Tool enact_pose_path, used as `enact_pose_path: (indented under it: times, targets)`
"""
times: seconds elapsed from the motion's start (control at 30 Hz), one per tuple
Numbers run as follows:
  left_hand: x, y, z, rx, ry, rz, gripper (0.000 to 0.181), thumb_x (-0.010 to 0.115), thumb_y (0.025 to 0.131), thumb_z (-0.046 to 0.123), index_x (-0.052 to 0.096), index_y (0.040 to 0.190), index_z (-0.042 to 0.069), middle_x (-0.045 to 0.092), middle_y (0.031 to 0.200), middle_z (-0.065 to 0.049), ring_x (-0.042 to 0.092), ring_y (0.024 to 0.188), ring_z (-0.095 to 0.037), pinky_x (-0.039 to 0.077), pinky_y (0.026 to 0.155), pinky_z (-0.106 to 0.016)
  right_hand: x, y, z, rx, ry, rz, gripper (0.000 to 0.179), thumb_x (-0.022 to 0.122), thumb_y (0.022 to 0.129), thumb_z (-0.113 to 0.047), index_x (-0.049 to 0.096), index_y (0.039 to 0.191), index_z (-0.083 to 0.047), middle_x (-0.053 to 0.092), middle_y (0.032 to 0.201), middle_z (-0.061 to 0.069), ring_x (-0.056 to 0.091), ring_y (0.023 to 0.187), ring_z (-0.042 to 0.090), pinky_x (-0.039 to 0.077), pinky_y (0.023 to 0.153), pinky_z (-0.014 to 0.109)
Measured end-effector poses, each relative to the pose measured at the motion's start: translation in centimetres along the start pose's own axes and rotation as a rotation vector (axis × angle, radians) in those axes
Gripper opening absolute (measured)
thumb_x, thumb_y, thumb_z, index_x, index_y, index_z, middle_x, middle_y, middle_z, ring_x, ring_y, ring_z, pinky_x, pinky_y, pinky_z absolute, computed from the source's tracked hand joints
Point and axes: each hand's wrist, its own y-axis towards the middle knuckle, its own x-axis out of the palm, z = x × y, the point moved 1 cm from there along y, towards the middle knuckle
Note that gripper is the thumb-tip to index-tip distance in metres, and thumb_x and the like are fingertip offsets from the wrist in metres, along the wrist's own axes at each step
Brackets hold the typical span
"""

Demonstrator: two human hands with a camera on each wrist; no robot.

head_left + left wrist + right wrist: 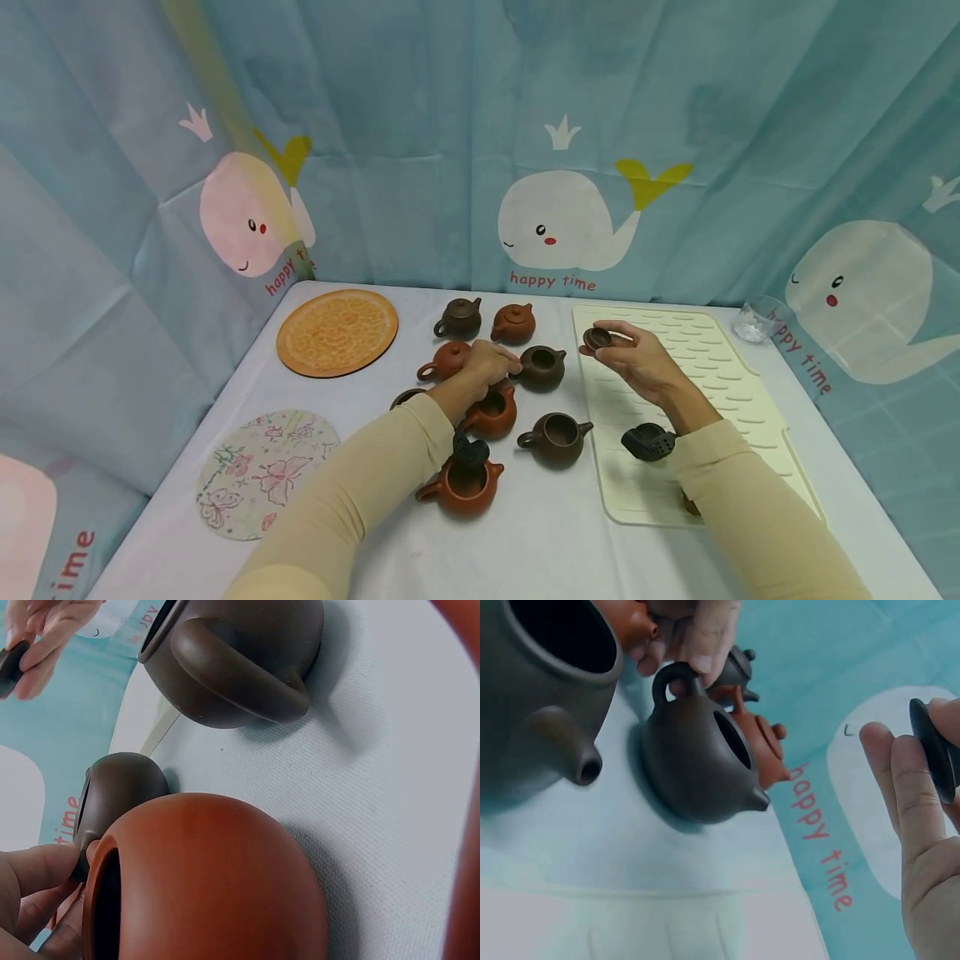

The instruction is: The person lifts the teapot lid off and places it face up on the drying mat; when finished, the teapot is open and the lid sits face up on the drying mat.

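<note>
My left hand (489, 364) pinches the handle of a lidless dark brown teapot (543, 368), which stands at the left side of the cream tray. In the left wrist view, thumb and fingers meet on that handle behind a lidless reddish teapot (210, 877). Over the tray's far left part, my right hand (633, 358) holds a small dark teapot lid (597, 338), its hollow underside showing. The right wrist view has this lid (934, 750) edge-on between thumb and fingers. Nearer to me stands another lidless dark teapot (561, 439).
Lidded teapots, one dark (459, 317) and one reddish (514, 323), stand at the back. Other teapots lie under my left arm. The cream tray (622, 500) carries a reddish piece half hidden by my sleeve. An orange mat (337, 332), a floral mat (255, 475) and a glass (753, 321) flank the table.
</note>
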Motion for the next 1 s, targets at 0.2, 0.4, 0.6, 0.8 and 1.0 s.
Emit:
enact_pose_path:
  times: [0.2,0.4,0.6,0.8,1.0]
  targets:
    - [0.0,-0.1,0.0,0.005,0.007,0.006,0.004,0.076,0.083,0.006,0.076,0.087,0.006,0.064,0.092,-0.007,0.057,0.070,-0.018,0.045,0.056,-0.027,-0.9,-1.1,-0.7,-0.014,-0.067,-0.025,0.049,0.058,0.088,0.016,0.042,0.133,0.004,0.058,0.117,0.016,0.062,0.107,0.031,0.039,0.099,0.040]
    - [0.0,-0.3,0.0,0.009,0.010,-0.010,0.006,0.074,0.084,0.006,0.076,0.090,0.006,0.065,0.090,-0.006,0.056,0.075,-0.019,0.046,0.059,-0.028,-2.3,-2.5,-1.7,-0.008,-0.119,-0.012,0.047,0.058,0.089,0.016,0.044,0.131,0.001,0.055,0.121,0.017,0.062,0.108,0.031,0.041,0.096,0.037]
    - [-0.1,-0.1,0.0,0.025,0.019,-0.007,0.004,0.075,0.084,0.007,0.076,0.088,0.006,0.064,0.091,-0.006,0.056,0.079,-0.019,0.046,0.062,-0.028,-3.4,-4.0,-3.1,-0.025,-0.149,-0.011,0.046,0.057,0.089,0.016,0.045,0.131,0.000,0.055,0.121,0.015,0.062,0.107,0.029,0.041,0.096,0.037]
    - [-0.1,-0.2,0.0,0.021,0.009,-0.010,0.005,0.074,0.084,0.005,0.076,0.088,0.005,0.065,0.090,-0.006,0.057,0.077,-0.019,0.047,0.061,-0.028,-4.5,-5.2,-3.8,-0.032,-0.183,-0.007,0.045,0.057,0.089,0.015,0.047,0.130,-0.001,0.058,0.119,0.013,0.063,0.106,0.027,0.044,0.093,0.036]
    - [0.0,-0.2,0.0,0.016,0.013,0.000,0.004,0.074,0.084,0.004,0.076,0.088,0.006,0.065,0.088,-0.006,0.058,0.076,-0.019,0.047,0.059,-0.027,-6.1,-6.0,-4.1,-0.039,-0.190,0.004,0.041,0.057,0.089,0.016,0.052,0.126,-0.002,0.055,0.119,0.013,0.064,0.105,0.027,0.045,0.092,0.036]
